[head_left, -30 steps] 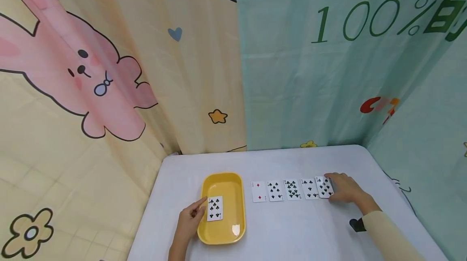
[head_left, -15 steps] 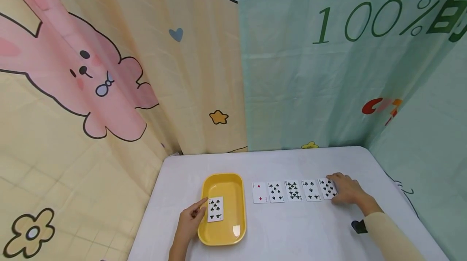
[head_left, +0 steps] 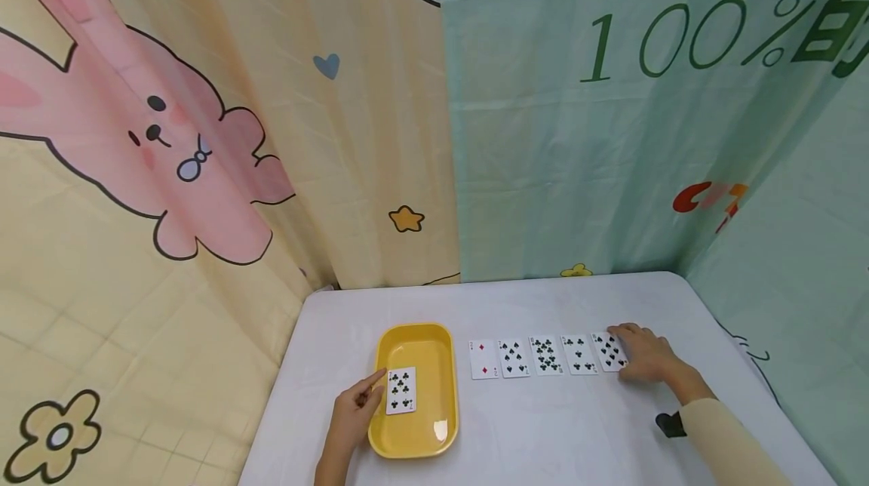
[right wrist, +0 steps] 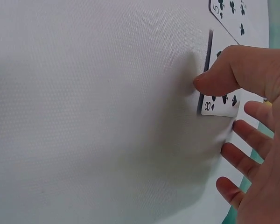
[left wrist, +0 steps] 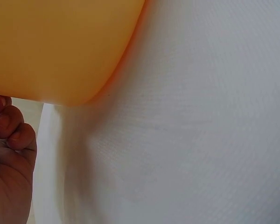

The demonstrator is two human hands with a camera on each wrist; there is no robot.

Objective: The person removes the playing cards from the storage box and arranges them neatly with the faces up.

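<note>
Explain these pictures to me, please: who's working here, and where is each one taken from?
There's no robot here: a person works bare-handed. The wide picture comes from a camera worn on the head; the close ones from one on each wrist. On the white table are a yellow tray with a clubs card in it and, to its right, five playing cards in a row. The left hand holds the tray's edge; the right hand holds the row's rightmost card, the eight of spades.
</note>
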